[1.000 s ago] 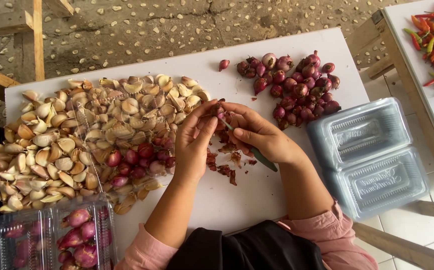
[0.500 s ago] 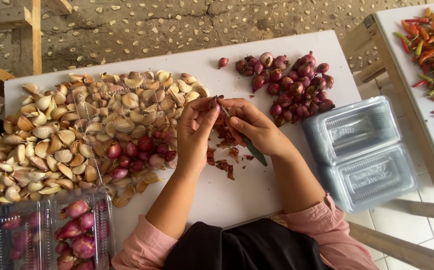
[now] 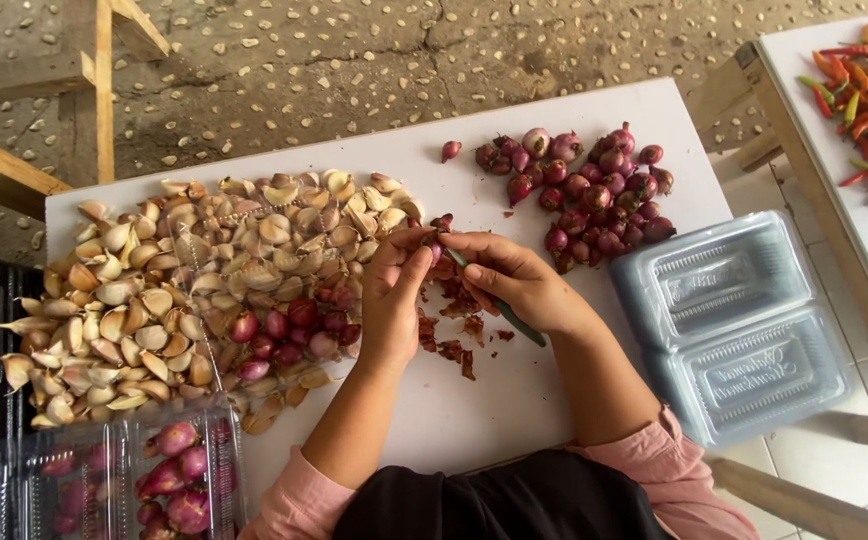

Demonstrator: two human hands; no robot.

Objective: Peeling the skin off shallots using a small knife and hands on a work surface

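Two hands meet over one white table [image 3: 574,130]; the left hand [image 3: 394,295] pinches a single shallot [image 3: 435,250] in curled fingers, the right hand [image 3: 514,280] is closed round a green-handled knife [image 3: 499,305] running diagonally, handle toward the person; one garlic heap [image 3: 154,290] lies left, one shallot pile [image 3: 584,190] right, two clear trays [image 3: 734,330] beyond, peelings [image 3: 454,330] beneath

The table [image 3: 574,130] carries a garlic pile [image 3: 184,270] on its left and a shallot heap [image 3: 584,190] at far right. Peel scraps [image 3: 454,335] lie between them. Empty clamshell trays [image 3: 739,325] overhang the right edge; a filled tray [image 3: 144,475] sits near left.
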